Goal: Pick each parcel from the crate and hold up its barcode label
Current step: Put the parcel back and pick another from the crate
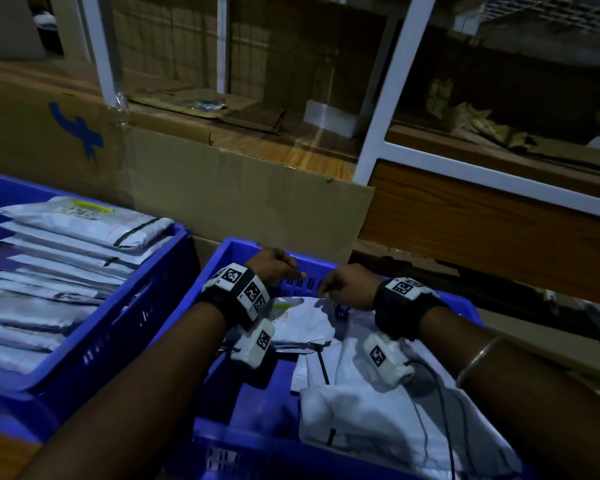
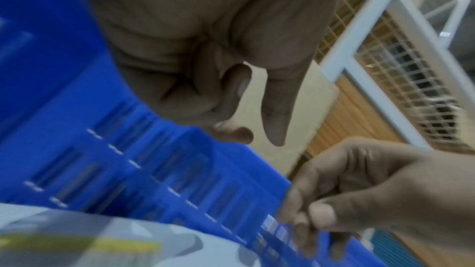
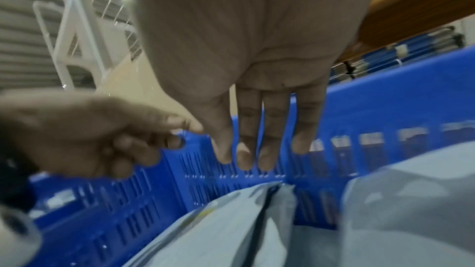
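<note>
Loose grey poly parcels lie in the blue crate (image 1: 242, 247) in front of me. One of them (image 1: 303, 318) (image 2: 90, 245) (image 3: 226, 230) carries a yellow label strip and lies under my hands. Over the crate's far wall (image 2: 154, 159) (image 3: 385, 109) hovers my left hand (image 1: 288, 270) (image 2: 246, 127) (image 3: 144, 143), its fingers loosely curled around nothing. Just to the right, my right hand (image 1: 328, 289) (image 3: 257, 155) (image 2: 321, 216) hangs with straight fingers pointing down at the parcels, also holding nothing. Neither hand touches a parcel.
A second blue crate (image 1: 174, 258) on the left holds a neat stack of grey parcels (image 1: 66, 271). A large cardboard box (image 1: 239, 188) and a white-framed shelf (image 1: 385, 116) stand right behind the crates. A wrist-camera cable (image 1: 440, 393) trails over the near parcels.
</note>
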{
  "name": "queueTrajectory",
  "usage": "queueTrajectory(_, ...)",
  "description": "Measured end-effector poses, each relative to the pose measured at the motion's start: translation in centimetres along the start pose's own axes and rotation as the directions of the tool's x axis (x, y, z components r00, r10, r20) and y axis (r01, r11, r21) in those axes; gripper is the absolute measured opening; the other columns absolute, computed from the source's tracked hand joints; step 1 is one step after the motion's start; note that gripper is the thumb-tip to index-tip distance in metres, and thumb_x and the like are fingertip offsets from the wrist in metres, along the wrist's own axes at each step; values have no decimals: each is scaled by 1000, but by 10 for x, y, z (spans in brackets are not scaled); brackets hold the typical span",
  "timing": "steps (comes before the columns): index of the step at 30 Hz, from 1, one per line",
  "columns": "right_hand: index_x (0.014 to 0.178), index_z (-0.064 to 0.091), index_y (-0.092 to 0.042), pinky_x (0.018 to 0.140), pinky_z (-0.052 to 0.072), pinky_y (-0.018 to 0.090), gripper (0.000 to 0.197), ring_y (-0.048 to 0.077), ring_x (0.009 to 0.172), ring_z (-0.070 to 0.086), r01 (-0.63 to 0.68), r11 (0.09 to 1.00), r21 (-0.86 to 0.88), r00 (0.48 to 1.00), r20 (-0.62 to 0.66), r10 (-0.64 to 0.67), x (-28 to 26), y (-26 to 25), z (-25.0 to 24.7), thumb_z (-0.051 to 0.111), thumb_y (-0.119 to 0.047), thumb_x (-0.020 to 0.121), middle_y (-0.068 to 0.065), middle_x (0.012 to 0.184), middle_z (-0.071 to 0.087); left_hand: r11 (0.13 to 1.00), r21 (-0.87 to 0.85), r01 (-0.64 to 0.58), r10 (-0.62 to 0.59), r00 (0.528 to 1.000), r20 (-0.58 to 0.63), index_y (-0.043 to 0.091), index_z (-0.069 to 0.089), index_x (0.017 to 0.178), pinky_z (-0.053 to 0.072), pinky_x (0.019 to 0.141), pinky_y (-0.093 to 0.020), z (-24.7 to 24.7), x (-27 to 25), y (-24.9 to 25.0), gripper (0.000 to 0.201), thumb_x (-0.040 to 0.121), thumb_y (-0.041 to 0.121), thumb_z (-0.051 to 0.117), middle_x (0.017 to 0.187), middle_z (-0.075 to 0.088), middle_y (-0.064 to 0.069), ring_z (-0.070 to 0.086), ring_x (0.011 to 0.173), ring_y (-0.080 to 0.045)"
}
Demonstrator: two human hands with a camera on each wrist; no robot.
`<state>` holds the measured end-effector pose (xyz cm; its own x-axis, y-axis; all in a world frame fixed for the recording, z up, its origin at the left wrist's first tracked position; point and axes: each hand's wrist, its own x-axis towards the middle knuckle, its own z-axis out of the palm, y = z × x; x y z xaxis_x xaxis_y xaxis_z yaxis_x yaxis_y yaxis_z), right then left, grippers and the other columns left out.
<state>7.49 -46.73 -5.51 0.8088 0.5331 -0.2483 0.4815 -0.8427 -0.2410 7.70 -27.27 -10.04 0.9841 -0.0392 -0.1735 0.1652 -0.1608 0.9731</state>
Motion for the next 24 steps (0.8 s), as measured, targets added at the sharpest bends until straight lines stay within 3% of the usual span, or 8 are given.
queueTrajectory(3,99,76,-12,65,43,10,17,-2,68,58,-5,999,50,999,39,3,-22,11,-5,64,-7,87,-2,91,73,999,-21,-27,29,995,99,11,68,59,41,77,-42,13,-11,3,15,51,14,81,82,60,-22,53,81,-29)
queueTrajectory(5,91,77,-14,69,49,16,13,-5,60,59,-8,999,45,995,97,4,-38,18,-6,67,-8,85,-8,78,73,999,-12,-36,37,992,123,11,67,61,43,74,-37,20,-16,6,18,56,8,85,80,62,-21,55,77,-27)
queueTrajectory(6,89,77,-15,70,50,18,13,-3,60,60,-12,999,44,991,132,6,-46,22,-7,67,-8,85,-13,69,70,999,25,-42,39,991,125,11,66,66,44,67,-30,22,-16,6,20,63,5,85,75,63,-17,56,69,-24)
queueTrajectory(8,86,78,-19,68,51,18,13,2,63,63,-18,999,48,981,192,9,-60,26,-9,69,-8,84,-19,62,66,995,89,-36,23,990,136,11,64,69,35,45,-19,27,-18,7,17,76,3,78,58,61,-4,47,48,-14)
queueTrajectory(11,91,78,-18,63,44,10,12,-4,62,57,-20,1000,17,974,225,15,-79,28,-7,76,-13,81,-15,70,66,990,139,-22,-5,982,191,11,64,68,28,38,-16,33,-19,4,18,81,3,74,55,60,-1,45,50,-15)
queueTrajectory(16,94,75,-19,64,44,11,24,-5,63,56,-81,997,-14,944,319,81,-100,25,7,85,-28,74,-13,72,65,985,174,-15,-32,964,262,11,66,73,32,46,-20,38,-22,3,13,80,8,76,68,62,-7,50,73,-24)
queueTrajectory(20,97,72,-18,75,48,21,34,6,76,60,-112,992,-51,926,357,123,-107,18,16,85,-38,72,-9,81,66,978,209,-3,-50,968,247,12,66,77,34,44,-18,40,-26,4,11,81,14,76,72,63,-6,52,75,-22)
queueTrajectory(24,98,69,-22,78,48,20,39,7,78,59,-115,990,-76,915,379,135,-110,9,18,85,-43,70,-11,84,66,975,219,25,-81,966,247,10,69,83,33,45,-22,39,-27,6,11,88,20,69,72,66,-4,45,65,-21)
